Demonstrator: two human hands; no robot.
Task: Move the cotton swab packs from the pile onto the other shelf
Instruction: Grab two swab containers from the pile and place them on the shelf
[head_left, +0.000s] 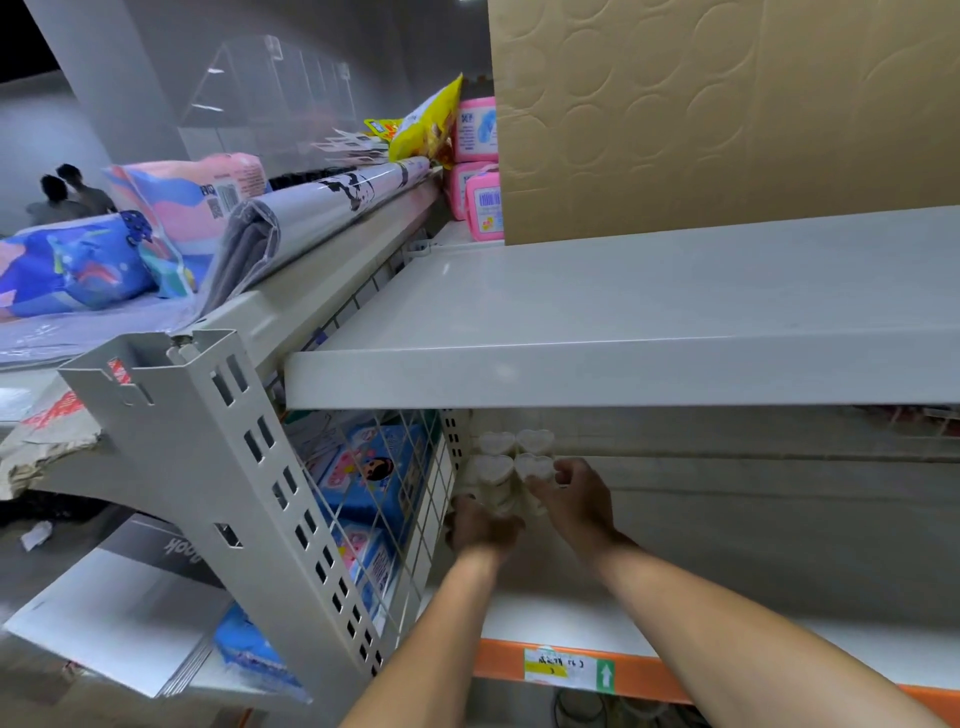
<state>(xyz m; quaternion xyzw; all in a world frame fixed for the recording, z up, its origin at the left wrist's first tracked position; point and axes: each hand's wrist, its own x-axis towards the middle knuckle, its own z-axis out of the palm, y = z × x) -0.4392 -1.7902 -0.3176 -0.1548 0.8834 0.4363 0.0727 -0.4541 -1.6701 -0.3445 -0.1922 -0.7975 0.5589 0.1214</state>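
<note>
Several white heart-topped cotton swab packs (514, 457) stand clustered at the back left corner of the lower shelf (597, 618), under the white upper shelf (623, 332). My left hand (480, 525) wraps round the front left pack from below. My right hand (571, 496) curls its fingers on the front right pack (535, 467). Both forearms reach in from the bottom of the view. The two rear packs stand untouched against the back wall.
A wire mesh divider (384, 488) and a perforated upright post (249, 467) bound the shelf on the left, with blue packages behind the mesh. A large cardboard box (727, 114) and pink packs (480, 156) sit on the upper shelf. The orange shelf edge (649, 675) carries a label.
</note>
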